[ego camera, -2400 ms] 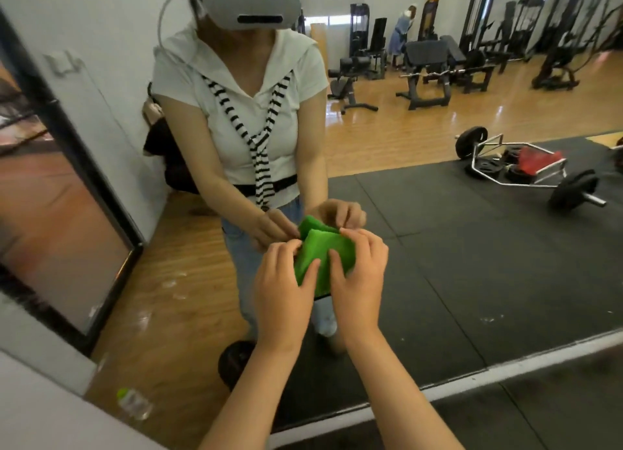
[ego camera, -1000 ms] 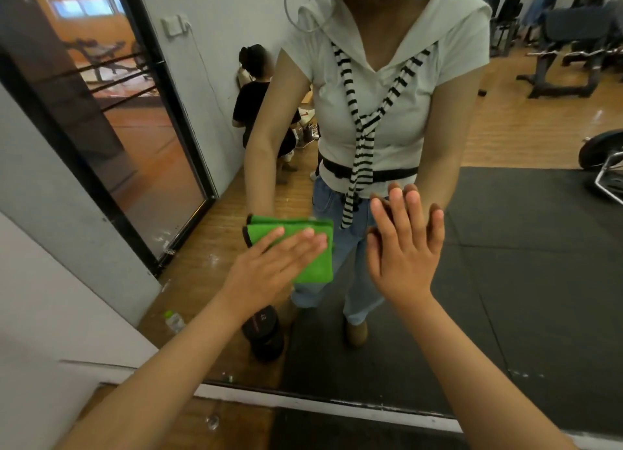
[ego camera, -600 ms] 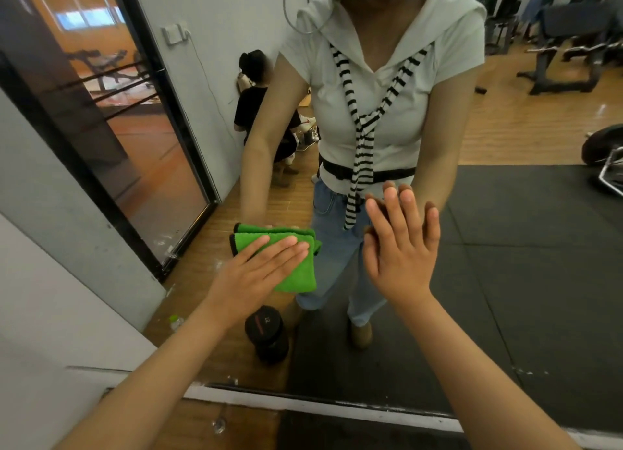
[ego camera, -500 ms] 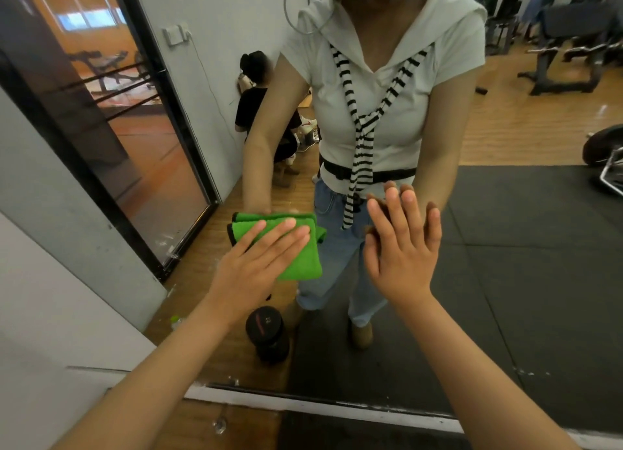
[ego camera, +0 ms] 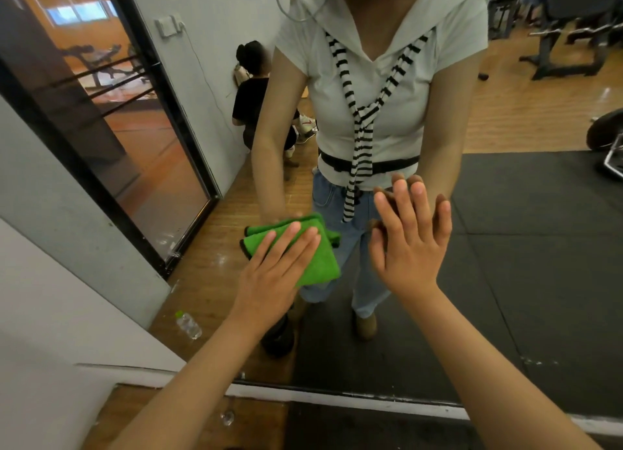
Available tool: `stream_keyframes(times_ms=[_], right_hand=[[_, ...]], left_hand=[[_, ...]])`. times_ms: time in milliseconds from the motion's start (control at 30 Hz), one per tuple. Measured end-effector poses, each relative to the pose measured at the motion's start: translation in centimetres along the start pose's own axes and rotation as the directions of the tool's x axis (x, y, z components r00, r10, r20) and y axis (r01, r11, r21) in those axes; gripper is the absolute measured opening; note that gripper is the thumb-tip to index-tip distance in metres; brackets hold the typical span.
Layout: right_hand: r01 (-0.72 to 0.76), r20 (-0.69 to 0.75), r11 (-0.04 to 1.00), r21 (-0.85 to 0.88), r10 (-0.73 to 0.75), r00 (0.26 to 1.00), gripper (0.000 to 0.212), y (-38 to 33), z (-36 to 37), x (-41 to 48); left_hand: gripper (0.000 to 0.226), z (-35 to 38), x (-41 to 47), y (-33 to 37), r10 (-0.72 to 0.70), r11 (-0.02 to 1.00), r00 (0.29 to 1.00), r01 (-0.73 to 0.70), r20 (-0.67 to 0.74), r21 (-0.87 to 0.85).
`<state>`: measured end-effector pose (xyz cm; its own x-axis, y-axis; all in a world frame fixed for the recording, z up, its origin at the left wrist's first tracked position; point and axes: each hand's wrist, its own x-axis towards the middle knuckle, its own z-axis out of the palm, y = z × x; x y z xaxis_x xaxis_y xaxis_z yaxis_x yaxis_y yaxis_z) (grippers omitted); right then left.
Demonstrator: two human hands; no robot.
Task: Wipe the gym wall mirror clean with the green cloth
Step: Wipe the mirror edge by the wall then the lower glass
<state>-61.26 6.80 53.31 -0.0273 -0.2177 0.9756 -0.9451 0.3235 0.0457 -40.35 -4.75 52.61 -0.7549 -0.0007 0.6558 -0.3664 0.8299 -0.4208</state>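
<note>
Left hand (ego camera: 269, 281), fingers straight, presses folded green cloth (ego camera: 318, 257) flat against mirror (ego camera: 539, 281), low, toward its left edge. Right hand (ego camera: 409, 244) spread, palm on glass just beside.

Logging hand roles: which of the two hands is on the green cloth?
The left hand, fingers straight, presses the folded green cloth to the wall mirror; the right hand rests on bare glass.

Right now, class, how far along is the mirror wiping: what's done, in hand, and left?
Done: green cloth folded, set on the mirror. In hand: left hand presses it flat on the glass; right hand rests open beside it. Left: likely most of the glass.
</note>
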Motion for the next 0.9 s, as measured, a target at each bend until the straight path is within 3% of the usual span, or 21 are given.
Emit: stream_keyframes(times_ms=[133,300,433,567,700,900], right_hand=[[0.034,0.012,0.999,-0.002,-0.034,0.999,0.058,0.2,-0.2,-0.1],[0.038,-0.010,0.999,-0.011,-0.038,0.999,0.057,0.3,0.1,-0.2],[0.040,-0.016,0.999,-0.021,-0.041,0.999,0.059,0.2,0.3,-0.2],[0.037,-0.004,0.999,-0.015,-0.037,0.999,0.060,0.2,0.2,-0.1],[0.052,0.010,0.998,-0.038,-0.051,0.999,0.060,0.5,0.0,-0.2],[0.064,0.005,0.996,-0.063,-0.063,0.998,0.059,0.4,0.3,-0.1]], left_hand=[[0.073,0.4,2.0,0.7,-0.013,1.000,0.998,0.013,-0.067,-0.005],[0.077,0.7,-2.3,-1.5,0.000,0.999,1.000,0.000,-0.010,0.050],[0.081,0.6,-0.9,0.0,-0.037,0.999,0.999,0.037,0.009,-0.022],[0.079,1.2,2.9,2.8,-0.005,0.999,0.999,0.004,-0.036,-0.034],[0.065,1.0,2.3,0.3,0.078,0.996,0.995,-0.074,-0.063,0.054],[0.083,0.5,-0.6,-2.4,-0.022,0.998,0.999,0.024,-0.023,0.063]])
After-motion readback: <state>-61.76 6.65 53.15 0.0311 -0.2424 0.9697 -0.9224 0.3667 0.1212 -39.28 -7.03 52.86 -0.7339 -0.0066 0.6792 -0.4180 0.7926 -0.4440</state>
